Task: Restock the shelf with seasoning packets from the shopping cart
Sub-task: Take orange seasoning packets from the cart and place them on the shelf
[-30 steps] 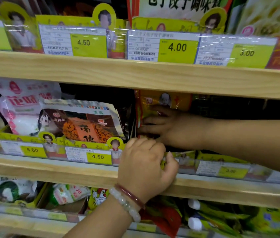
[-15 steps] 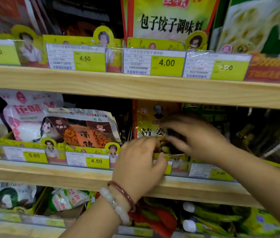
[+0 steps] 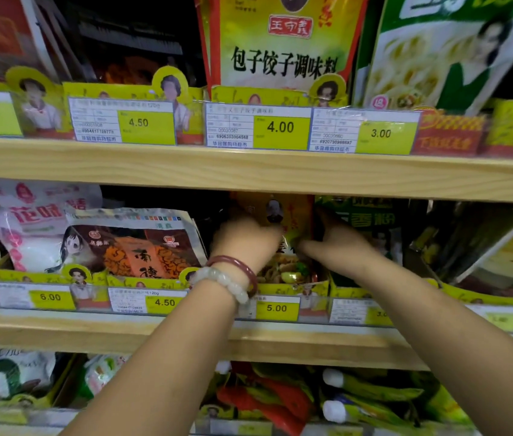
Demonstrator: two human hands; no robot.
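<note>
A yellow-orange seasoning packet stands upright in the middle shelf slot above the 5.00 price tag. My left hand, with two bead bracelets on its wrist, presses against the packet's left side. My right hand holds the packet's right edge, fingers reaching behind it. Both hands are blurred. The packet's lower part shows a food picture between my wrists. The shopping cart is out of view.
A wooden shelf board runs just above my hands. A brown-orange packet leans to the left, a green packet stands to the right. A tall yellow dumpling-seasoning bag sits on the upper shelf. Red and green packets fill the lower shelf.
My left hand has lifted off the shelf rail and gone up to the packet's left side. My right hand slid to the packet's right edge. The camera moved closer and tilted upward.
</note>
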